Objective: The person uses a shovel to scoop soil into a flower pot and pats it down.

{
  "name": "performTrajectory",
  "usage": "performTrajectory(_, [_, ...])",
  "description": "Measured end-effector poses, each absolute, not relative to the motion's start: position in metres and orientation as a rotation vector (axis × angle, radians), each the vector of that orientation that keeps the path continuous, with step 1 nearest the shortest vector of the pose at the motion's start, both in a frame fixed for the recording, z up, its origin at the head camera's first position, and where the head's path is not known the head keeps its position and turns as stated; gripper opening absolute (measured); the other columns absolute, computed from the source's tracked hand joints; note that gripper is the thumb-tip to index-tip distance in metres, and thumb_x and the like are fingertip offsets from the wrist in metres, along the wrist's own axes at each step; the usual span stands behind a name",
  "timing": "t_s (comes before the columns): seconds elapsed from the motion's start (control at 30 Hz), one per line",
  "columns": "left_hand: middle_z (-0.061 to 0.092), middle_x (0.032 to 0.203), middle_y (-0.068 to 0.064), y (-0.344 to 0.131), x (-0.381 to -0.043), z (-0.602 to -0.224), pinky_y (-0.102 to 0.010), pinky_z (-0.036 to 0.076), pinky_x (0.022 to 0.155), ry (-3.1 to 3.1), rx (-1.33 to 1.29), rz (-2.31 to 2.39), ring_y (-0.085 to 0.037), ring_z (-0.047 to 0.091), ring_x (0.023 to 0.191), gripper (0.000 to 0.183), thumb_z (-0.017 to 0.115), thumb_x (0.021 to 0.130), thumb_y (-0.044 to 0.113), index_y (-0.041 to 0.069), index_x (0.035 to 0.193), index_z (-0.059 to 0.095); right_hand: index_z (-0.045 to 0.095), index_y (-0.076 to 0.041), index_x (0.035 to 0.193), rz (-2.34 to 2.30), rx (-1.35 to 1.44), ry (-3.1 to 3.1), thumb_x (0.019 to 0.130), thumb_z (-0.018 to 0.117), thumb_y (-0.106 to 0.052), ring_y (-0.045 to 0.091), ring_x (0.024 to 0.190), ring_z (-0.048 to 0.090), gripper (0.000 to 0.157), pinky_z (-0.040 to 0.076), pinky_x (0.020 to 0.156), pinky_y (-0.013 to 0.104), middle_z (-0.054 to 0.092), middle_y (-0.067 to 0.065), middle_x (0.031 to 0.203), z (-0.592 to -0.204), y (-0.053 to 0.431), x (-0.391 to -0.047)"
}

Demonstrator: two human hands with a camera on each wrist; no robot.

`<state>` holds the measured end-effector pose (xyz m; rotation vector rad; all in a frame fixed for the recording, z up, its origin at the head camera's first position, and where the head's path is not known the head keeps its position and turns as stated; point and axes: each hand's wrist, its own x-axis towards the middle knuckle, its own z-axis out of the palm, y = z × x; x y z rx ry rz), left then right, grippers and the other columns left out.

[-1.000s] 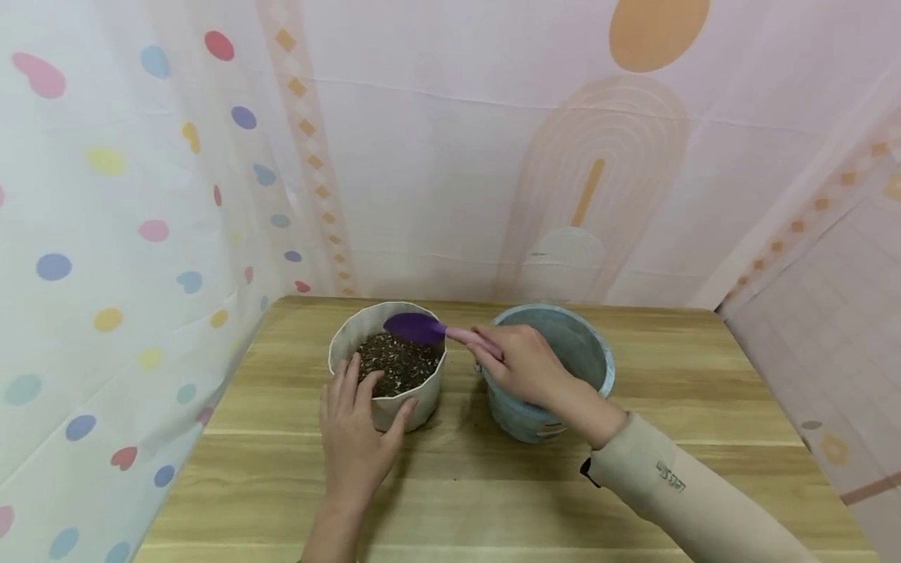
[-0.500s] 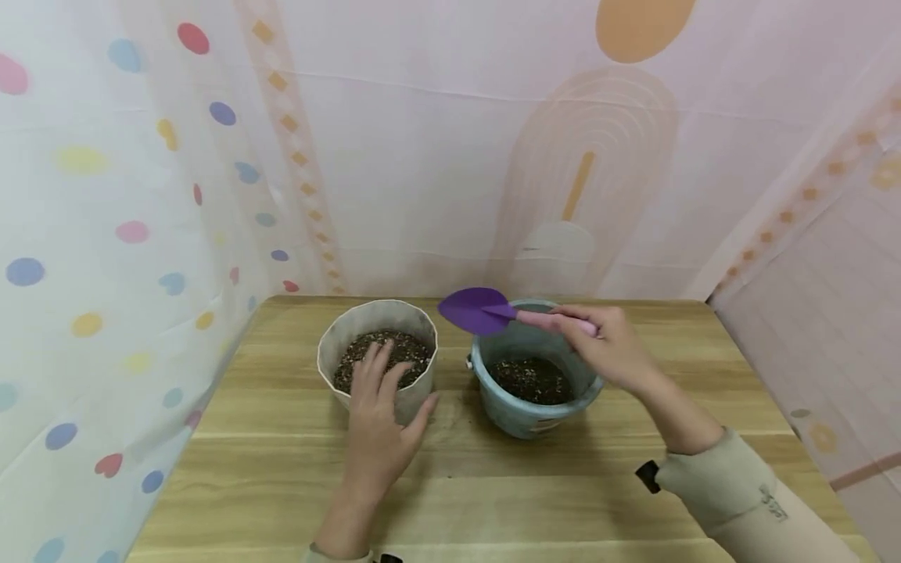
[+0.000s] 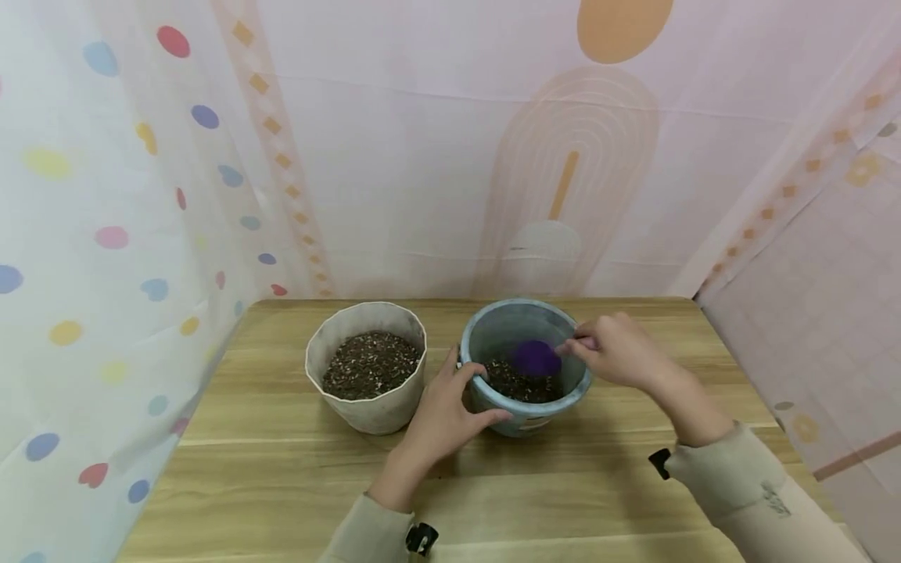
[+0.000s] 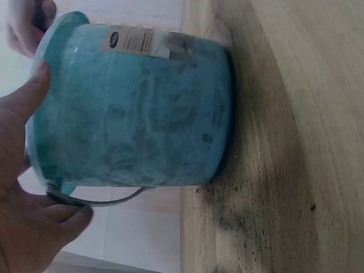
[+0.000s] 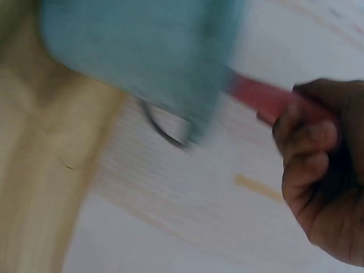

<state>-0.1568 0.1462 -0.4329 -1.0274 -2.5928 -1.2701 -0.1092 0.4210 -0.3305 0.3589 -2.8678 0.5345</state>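
Observation:
In the head view a blue bucket [image 3: 524, 407] holds dark soil [image 3: 517, 383] at its bottom. My left hand [image 3: 446, 410] grips its rim on the left side; in the left wrist view the thumb [image 4: 31, 94] lies along the rim and some fingers are curled near the wire handle [image 4: 108, 202]. My right hand [image 3: 622, 352] holds a trowel by its pink handle [image 5: 267, 99] at the bucket's right rim. The trowel's purple blade [image 3: 537, 358] is down inside the bucket, at the soil. The right wrist view is blurred.
To the left stands a whitish pot [image 3: 380, 410] with soil [image 3: 371, 363] in it. Both containers are on a wooden table [image 3: 281, 469]. Crumbs of soil [image 4: 239, 227] lie beside the bucket. Patterned cloth [image 3: 408, 156] hangs behind the table.
My right hand has carried the trowel from over the pot across to the bucket and lowered its blade inside. My left hand has moved right, from the pot to the bucket's rim.

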Motion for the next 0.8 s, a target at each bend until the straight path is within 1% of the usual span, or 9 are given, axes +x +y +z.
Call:
performTrajectory(0.1, [0.049, 0.148, -0.024, 0.151, -0.159, -0.435, -0.049, 0.051, 0.1, -2.514, -1.02, -1.311, -0.041, 0.054, 0.13, 0.048, 0.095, 0.069, 0.032, 0.014, 0.102, 0.066, 0.067, -0.009, 0.071, 0.468, 0.27, -2.914, 0.097, 0.068, -0.018, 0.01, 0.052, 0.046, 0.027, 0.043, 0.052, 0.032, 0.062, -0.001, 0.061, -0.35, 0.412, -0.12])
performTrajectory(0.17, [0.056, 0.142, -0.02, 0.152, -0.16, -0.436, -0.047, 0.053, 0.098, -2.44, -1.016, -1.306, -0.038, 0.058, 0.125, 0.041, 0.096, 0.066, 0.017, 0.013, 0.095, 0.067, 0.063, -0.011, 0.069, 0.466, 0.284, -2.902, 0.097, 0.07, -0.022, 0.01, 0.052, 0.043, 0.03, 0.041, 0.052, 0.031, 0.052, -0.004, 0.057, -0.359, 0.409, -0.125])
performTrajectory(0.2, [0.058, 0.141, -0.02, 0.153, -0.159, -0.437, -0.047, 0.054, 0.096, -2.406, -1.02, -1.298, -0.038, 0.06, 0.123, 0.039, 0.096, 0.065, 0.011, 0.013, 0.092, 0.068, 0.066, -0.01, 0.072, 0.49, 0.338, -2.897, 0.097, 0.07, -0.023, 0.009, 0.051, 0.043, 0.028, 0.042, 0.052, 0.03, 0.056, -0.004, 0.059, -0.361, 0.408, -0.125])
performTrajectory(0.3, [0.061, 0.138, -0.017, 0.152, -0.158, -0.436, -0.046, 0.056, 0.09, -2.323, -1.042, -1.266, -0.035, 0.065, 0.115, 0.038, 0.092, 0.062, -0.001, 0.012, 0.089, 0.07, 0.078, -0.006, 0.093, 0.574, 0.603, -2.904, 0.097, 0.07, -0.024, 0.006, 0.054, 0.054, 0.02, 0.049, 0.056, 0.027, 0.073, 0.0, 0.077, -0.357, 0.41, -0.121])
performTrajectory(0.4, [0.061, 0.137, -0.016, 0.152, -0.155, -0.436, -0.044, 0.057, 0.086, -2.272, -1.086, -1.229, -0.033, 0.067, 0.111, 0.038, 0.093, 0.061, 0.0, 0.012, 0.088, 0.071, 0.075, -0.005, 0.119, 0.707, 0.877, -2.977, 0.099, 0.067, -0.018, 0.009, 0.075, 0.069, 0.025, 0.057, 0.069, 0.028, 0.076, 0.009, 0.107, -0.342, 0.415, -0.112])
performTrajectory(0.5, [0.058, 0.141, -0.017, 0.152, -0.15, -0.433, -0.043, 0.057, 0.088, -2.25, -1.138, -1.163, -0.033, 0.065, 0.116, 0.04, 0.094, 0.059, 0.0, 0.014, 0.088, 0.071, 0.074, -0.004, 0.119, 0.681, 0.933, -3.0, 0.098, 0.067, -0.009, 0.01, 0.081, 0.07, 0.023, 0.057, 0.071, 0.027, 0.074, 0.013, 0.112, -0.324, 0.422, -0.104])
performTrajectory(0.6, [0.055, 0.143, -0.021, 0.153, -0.144, -0.429, -0.047, 0.054, 0.096, -2.23, -1.192, -1.037, -0.039, 0.06, 0.123, 0.042, 0.096, 0.057, 0.003, 0.014, 0.09, 0.072, 0.077, -0.008, 0.099, 0.324, 0.847, -2.868, 0.099, 0.066, -0.01, 0.009, 0.06, 0.061, 0.011, 0.05, 0.053, 0.028, 0.075, 0.007, 0.085, -0.322, 0.422, -0.101])
performTrajectory(0.7, [0.054, 0.142, -0.027, 0.155, -0.141, -0.427, -0.051, 0.05, 0.102, -2.197, -1.23, -0.903, -0.043, 0.057, 0.126, 0.041, 0.097, 0.059, 0.009, 0.015, 0.093, 0.074, 0.067, -0.008, 0.081, -0.113, 0.752, -2.598, 0.107, 0.054, -0.024, 0.014, 0.041, 0.049, 0.033, 0.04, 0.036, 0.032, 0.056, 0.002, 0.056, -0.338, 0.417, -0.1])
performTrajectory(0.8, [0.056, 0.137, -0.031, 0.156, -0.14, -0.427, -0.052, 0.05, 0.102, -2.152, -1.245, -0.83, -0.044, 0.058, 0.124, 0.041, 0.098, 0.058, 0.011, 0.014, 0.093, 0.077, 0.063, -0.008, 0.076, -0.298, 0.679, -2.546, 0.105, 0.057, -0.027, 0.019, 0.036, 0.041, 0.035, 0.035, 0.031, 0.036, 0.044, 0.003, 0.048, -0.347, 0.416, -0.092])
